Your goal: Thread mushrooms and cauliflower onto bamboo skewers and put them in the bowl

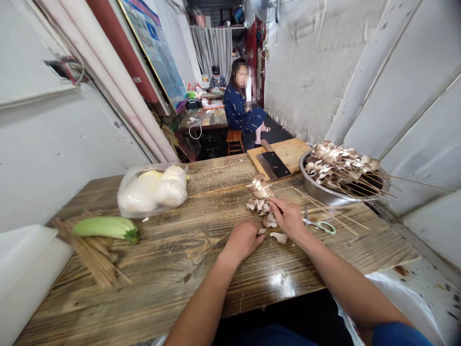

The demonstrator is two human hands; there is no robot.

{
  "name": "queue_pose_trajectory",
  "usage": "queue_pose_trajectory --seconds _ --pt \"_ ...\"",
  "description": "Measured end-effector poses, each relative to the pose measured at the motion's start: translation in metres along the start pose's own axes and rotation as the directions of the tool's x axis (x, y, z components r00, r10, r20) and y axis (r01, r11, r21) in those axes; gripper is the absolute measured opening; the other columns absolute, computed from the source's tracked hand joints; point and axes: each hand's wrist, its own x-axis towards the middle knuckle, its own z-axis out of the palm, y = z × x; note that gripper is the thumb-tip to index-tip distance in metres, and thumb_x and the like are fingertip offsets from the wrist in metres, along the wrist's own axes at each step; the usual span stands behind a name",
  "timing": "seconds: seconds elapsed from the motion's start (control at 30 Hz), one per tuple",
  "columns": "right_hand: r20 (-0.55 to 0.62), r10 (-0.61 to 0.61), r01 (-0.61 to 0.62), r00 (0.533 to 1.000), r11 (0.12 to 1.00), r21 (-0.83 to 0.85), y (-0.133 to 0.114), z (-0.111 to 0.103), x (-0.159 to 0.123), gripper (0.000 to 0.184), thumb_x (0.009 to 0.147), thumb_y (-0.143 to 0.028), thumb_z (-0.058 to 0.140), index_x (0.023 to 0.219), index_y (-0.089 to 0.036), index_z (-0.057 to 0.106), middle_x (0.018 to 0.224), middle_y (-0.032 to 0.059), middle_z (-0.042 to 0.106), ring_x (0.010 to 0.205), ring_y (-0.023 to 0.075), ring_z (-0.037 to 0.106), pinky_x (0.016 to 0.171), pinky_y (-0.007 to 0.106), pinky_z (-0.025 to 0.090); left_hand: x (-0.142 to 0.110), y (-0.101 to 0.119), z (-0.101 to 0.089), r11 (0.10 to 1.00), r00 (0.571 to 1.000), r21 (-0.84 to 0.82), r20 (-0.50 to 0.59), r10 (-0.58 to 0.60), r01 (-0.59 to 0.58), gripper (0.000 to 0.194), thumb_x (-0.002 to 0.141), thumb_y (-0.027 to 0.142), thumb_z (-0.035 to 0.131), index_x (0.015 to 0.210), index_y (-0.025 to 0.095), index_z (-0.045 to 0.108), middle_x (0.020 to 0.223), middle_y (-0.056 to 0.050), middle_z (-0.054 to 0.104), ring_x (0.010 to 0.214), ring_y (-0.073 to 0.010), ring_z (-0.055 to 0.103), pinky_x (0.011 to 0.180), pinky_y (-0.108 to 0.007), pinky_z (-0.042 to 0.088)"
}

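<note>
My right hand is closed, its fingers pinched at a bunch of oyster mushrooms with thin stick tips poking out beyond it. Just to its left, my left hand rests low on the table with curled fingers, thumb and fingertips closed around a small mushroom piece. Loose mushroom pieces lie beside and between both hands. Green-handled scissors lie right of my right hand, their blades partly hidden behind it. Several bare bamboo skewers lie beyond the scissors.
A steel bowl of skewered mushrooms stands at right, sticks jutting over its rim. A cleaver lies on a cutting board. Leftward are a bagged pale vegetable, a green squash and skewers. A seated person is beyond.
</note>
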Motion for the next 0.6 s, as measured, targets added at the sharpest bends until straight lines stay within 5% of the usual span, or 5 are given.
queue_pose_trajectory --seconds 0.13,0.2,0.3,0.4,0.6 --pt "0.002 -0.009 0.009 1.000 1.000 0.011 0.000 0.000 0.000 0.025 0.086 -0.018 0.047 0.103 -0.018 0.065 0.073 0.0028 0.070 0.066 0.0154 0.066 0.065 0.025 0.051 0.001 -0.014 -0.008 0.964 0.976 -0.232 -0.143 -0.167 0.131 0.017 0.078 0.027 0.052 0.073 0.018 0.067 0.072 -0.006 0.065 0.067 -0.0172 0.055 0.067 -0.029 0.038" --pt "0.002 -0.008 0.008 1.000 1.000 0.013 -0.001 0.000 0.000 0.024 0.086 -0.018 0.047 0.102 -0.017 0.065 0.071 0.0028 0.070 0.065 0.0154 0.065 0.064 0.025 0.050 0.003 -0.023 -0.013 0.822 0.913 -0.523 -0.179 -0.366 0.227 0.016 0.076 0.030 0.056 0.075 0.018 0.067 0.070 -0.005 0.065 0.064 -0.0154 0.055 0.065 -0.028 0.040" --pt "0.012 -0.021 0.021 1.000 1.000 0.008 -0.002 0.002 -0.001 0.024 0.087 -0.018 0.046 0.100 -0.017 0.066 0.072 0.0033 0.070 0.065 0.0156 0.065 0.064 0.025 0.050 0.006 -0.036 -0.019 0.300 0.811 -0.926 0.009 -0.585 0.227 0.017 0.072 0.032 0.063 0.076 0.015 0.065 0.069 -0.005 0.065 0.064 -0.0138 0.057 0.063 -0.026 0.044" --pt "0.046 -0.048 0.047 0.998 0.999 0.016 -0.003 0.006 -0.004 0.025 0.088 -0.020 0.045 0.102 -0.018 0.065 0.073 0.0035 0.070 0.065 0.0154 0.065 0.064 0.025 0.051 0.007 -0.047 -0.023 -0.146 0.803 -0.985 0.162 -0.574 0.094 0.013 0.069 0.023 0.067 0.077 0.013 0.062 0.072 -0.006 0.065 0.069 -0.0127 0.060 0.065 -0.024 0.047" --pt "0.173 -0.159 0.150 0.972 0.986 0.068 -0.002 0.013 -0.012 0.025 0.088 -0.020 0.045 0.105 -0.018 0.064 0.073 0.0048 0.069 0.065 0.0154 0.065 0.065 0.026 0.051 0.007 -0.062 -0.029 -0.304 0.760 -0.951 0.161 -0.629 -0.051 0.013 0.074 0.022 0.065 0.082 0.013 0.060 0.074 -0.006 0.066 0.061 -0.0098 0.059 0.050 -0.018 0.044"
